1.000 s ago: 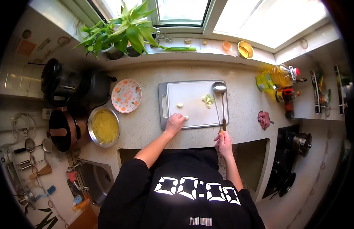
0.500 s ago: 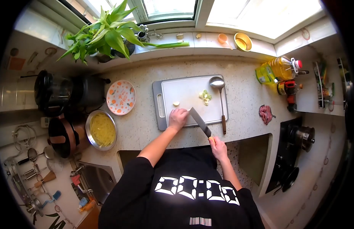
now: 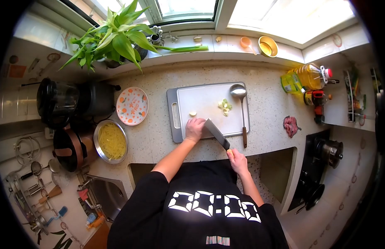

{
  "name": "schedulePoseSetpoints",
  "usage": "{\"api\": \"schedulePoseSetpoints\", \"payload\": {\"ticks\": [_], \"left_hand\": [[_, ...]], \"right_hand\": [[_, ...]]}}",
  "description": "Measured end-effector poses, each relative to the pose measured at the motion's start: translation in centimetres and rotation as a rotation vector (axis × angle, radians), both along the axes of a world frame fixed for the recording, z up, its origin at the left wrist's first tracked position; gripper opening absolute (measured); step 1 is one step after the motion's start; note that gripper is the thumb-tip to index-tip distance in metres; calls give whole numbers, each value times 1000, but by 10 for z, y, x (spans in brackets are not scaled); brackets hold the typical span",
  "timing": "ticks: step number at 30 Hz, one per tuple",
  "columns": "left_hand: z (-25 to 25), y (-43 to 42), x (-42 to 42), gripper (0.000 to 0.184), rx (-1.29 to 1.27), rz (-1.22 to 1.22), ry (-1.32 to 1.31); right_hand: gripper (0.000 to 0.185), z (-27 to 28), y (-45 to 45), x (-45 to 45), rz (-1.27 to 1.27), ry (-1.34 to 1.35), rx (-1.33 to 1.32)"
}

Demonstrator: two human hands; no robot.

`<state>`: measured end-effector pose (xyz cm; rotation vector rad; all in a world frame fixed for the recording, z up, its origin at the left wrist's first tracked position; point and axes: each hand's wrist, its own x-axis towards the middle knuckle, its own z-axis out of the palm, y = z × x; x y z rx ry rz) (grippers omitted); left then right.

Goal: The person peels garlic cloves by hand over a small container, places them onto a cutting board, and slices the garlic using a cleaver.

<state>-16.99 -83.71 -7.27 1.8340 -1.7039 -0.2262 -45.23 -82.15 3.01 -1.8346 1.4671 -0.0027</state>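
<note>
My right hand (image 3: 238, 161) is wrapped round the handle of a cleaver (image 3: 217, 135), whose blade slants over the near edge of the white cutting board (image 3: 200, 97). Close beside the blade's far end, my left hand (image 3: 194, 128) rests on the board with its fingers curled down; whatever is under them is hidden. A pale garlic clove (image 3: 193, 113) lies just beyond those fingers. Further right sits a small heap of chopped pale green pieces (image 3: 224, 107). Along the board's right side lies a metal ladle (image 3: 238, 91), its brown handle reaching past the near edge.
Left of the board stand a patterned plate (image 3: 132, 106) and a metal bowl of yellow shreds (image 3: 112, 142). An oil bottle (image 3: 310, 76), a dark sauce bottle (image 3: 313, 98) and a crumpled reddish cloth-like item (image 3: 291, 126) are at right. A leafy plant (image 3: 117, 39) occupies the windowsill.
The view has shifted slightly, so the counter appears a little further right. The cleaver's blade has moved slightly closer to my left hand. Both hands keep nearly the same pose.
</note>
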Motion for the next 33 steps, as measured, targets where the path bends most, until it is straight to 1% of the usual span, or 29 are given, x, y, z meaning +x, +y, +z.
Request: {"api": "schedulePoseSetpoints", "payload": {"ticks": [8, 11, 16, 20, 23, 26, 29, 31, 33], "left_hand": [[5, -1, 1, 16, 3, 1, -5], [0, 0, 1, 13, 2, 7, -30], [-6, 2, 1, 8, 66, 5, -89], [-4, 1, 0, 11, 59, 24, -73], [-3, 2, -1, 13, 56, 42, -70], [-3, 2, -1, 15, 51, 69, -55], [4, 0, -5, 17, 16, 94, -3], [6, -1, -5, 21, 8, 99, 9], [8, -3, -6, 20, 4, 112, 19]], "right_hand": [[39, 0, -3, 6, -15, 3, 32], [42, -2, -7, 12, -9, -11, 89], [42, -14, -12, 20, -12, -52, 54], [43, -17, -15, 20, -11, -62, 63], [46, -21, -15, 17, -3, -15, 88], [46, -25, -13, 17, 4, -11, 62], [44, -31, -14, 13, -95, -98, 123], [42, -32, -14, 9, -119, -153, 148], [40, -33, -14, 4, -123, -184, 152]]}}
